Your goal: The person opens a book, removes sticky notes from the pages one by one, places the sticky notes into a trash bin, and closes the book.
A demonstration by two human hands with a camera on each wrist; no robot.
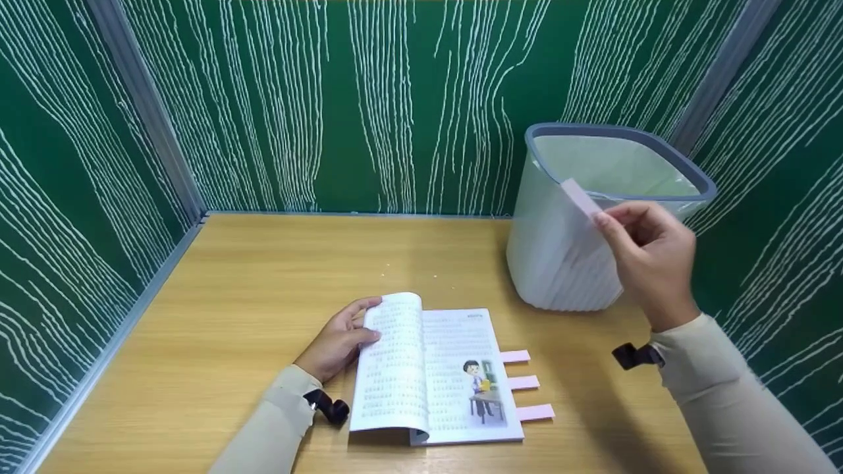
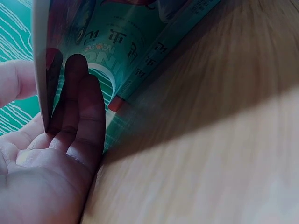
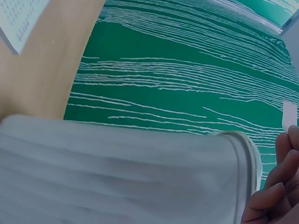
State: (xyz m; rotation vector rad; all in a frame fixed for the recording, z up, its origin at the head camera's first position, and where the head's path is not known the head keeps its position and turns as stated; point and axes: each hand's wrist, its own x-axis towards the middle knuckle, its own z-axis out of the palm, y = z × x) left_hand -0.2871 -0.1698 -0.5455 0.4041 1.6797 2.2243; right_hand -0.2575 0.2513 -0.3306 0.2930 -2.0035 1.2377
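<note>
An open book (image 1: pixel 454 375) lies on the table, with printed text and a drawing of a child at a desk on its right page. My left hand (image 1: pixel 339 342) grips its raised left pages, thumb on top; in the left wrist view the fingers (image 2: pixel 88 107) lie behind the green cover (image 2: pixel 117 37). My right hand (image 1: pixel 652 250) pinches a pink paper strip (image 1: pixel 581 199) by one end, raised in front of the bin's rim. In the right wrist view the strip (image 3: pixel 289 115) shows at the right edge. Several pink tabs (image 1: pixel 523 382) stick out from the book's right side.
A white waste bin (image 1: pixel 560 243) with a grey rim and a clear liner stands at the table's back right. Tiny white specks dot the wooden table (image 1: pixel 283 263) behind the book. Green panels (image 1: pixel 336 131) with white wavy lines enclose the back and sides.
</note>
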